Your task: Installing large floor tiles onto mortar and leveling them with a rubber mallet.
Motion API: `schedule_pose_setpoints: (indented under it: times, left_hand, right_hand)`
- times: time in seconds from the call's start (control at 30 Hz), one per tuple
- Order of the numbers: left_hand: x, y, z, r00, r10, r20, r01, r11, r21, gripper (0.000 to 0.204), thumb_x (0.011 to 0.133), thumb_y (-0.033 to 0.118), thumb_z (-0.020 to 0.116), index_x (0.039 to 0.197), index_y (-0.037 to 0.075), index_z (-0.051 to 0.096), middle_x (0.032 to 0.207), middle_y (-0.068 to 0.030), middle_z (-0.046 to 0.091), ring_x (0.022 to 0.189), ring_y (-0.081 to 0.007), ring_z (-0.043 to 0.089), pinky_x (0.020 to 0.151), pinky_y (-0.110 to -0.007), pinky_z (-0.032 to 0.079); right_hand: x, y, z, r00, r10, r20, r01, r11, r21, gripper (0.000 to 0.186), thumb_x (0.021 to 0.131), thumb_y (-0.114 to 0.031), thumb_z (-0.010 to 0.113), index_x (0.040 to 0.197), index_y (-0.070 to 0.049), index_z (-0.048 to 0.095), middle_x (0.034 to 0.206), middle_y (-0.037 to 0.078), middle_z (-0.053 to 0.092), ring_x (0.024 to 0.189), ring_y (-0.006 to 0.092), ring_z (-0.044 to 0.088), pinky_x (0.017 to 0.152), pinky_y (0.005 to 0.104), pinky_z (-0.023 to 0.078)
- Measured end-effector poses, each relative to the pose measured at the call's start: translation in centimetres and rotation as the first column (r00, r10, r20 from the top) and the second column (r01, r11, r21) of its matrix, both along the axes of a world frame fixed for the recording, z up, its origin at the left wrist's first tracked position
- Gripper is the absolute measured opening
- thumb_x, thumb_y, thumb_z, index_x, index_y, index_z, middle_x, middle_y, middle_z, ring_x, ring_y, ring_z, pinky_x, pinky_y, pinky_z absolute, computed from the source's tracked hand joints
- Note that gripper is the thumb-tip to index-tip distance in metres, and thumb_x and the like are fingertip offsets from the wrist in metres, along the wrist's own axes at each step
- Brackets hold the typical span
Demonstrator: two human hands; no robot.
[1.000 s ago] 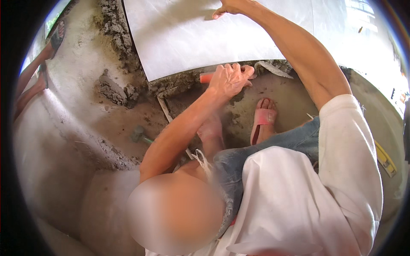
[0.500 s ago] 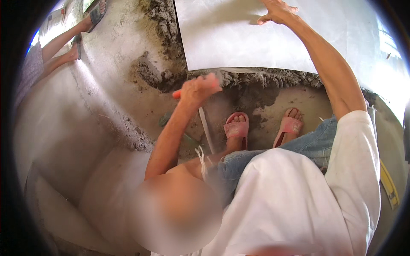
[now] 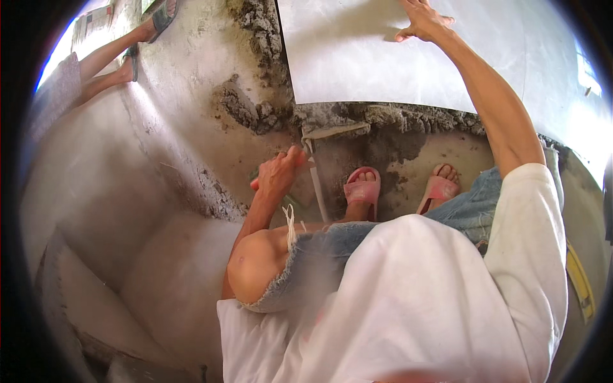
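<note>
Left hand [image 3: 276,175] clamped round red-handled, pale-bladed trowel [image 3: 335,132]; right hand [image 3: 426,24], fingers apart, over glossy white slab [image 3: 364,64], near edge along rough grey mortar [image 3: 396,117]; step probably edge-trimming; next move likely wants steady trowel.

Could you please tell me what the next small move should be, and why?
I would probably draw the red-handled trowel along the rough grey mortar: the left hand holds it close by, and the mortar juts unevenly past the near edge of the pale slab, over which the right hand is spread.
</note>
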State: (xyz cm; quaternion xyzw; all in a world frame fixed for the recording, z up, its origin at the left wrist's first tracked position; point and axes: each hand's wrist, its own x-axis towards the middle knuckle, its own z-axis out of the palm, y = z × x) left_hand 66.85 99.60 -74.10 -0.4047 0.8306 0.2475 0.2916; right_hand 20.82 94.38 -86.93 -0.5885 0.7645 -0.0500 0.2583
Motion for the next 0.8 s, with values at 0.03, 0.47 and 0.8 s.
schedule_pose_setpoints:
  times: [0.03,0.47,0.8]
  left_hand:
    - [0.2,0.1,0.4,1.000,-0.014,-0.015,0.014,1.000,-0.002,0.029,0.092,0.035,0.062,0.099,0.009,0.050,0.081,-0.0161,0.066,0.080,-0.0393,0.065,0.067,-0.049,0.050]
    - [-9.8,0.0,-3.8,0.930,-0.095,-0.355,0.118,0.992,0.042,0.041,0.089,0.044,0.063,0.094,0.006,0.052,0.086,-0.0174,0.065,0.078,-0.0384,0.063,0.064,-0.049,0.049]
    - [-13.7,4.8,-0.7,0.969,0.027,-0.245,0.034,0.970,0.240,0.033,0.095,0.033,0.057,0.093,0.004,0.043,0.083,-0.0245,0.062,0.074,-0.0450,0.062,0.062,-0.054,0.050]
  right_hand:
    - [0.1,0.0,0.4,1.000,-0.004,0.019,0.004,1.000,0.012,0.129,0.055,-0.025,0.093,0.155,-0.023,0.012,0.161,0.019,0.003,0.145,0.0473,0.005,0.111,0.0650,0.028]
    - [-0.2,0.0,-0.5,0.998,-0.005,0.057,0.004,1.000,0.006,0.128,0.056,-0.026,0.093,0.155,-0.023,0.010,0.161,0.017,0.002,0.146,0.0452,0.004,0.101,0.0798,0.024]
    - [0.6,0.1,3.0,0.997,-0.075,0.008,0.073,0.988,0.134,0.124,0.056,-0.023,0.092,0.153,-0.027,0.015,0.162,0.011,0.007,0.147,0.0404,0.008,0.093,0.0854,0.025]
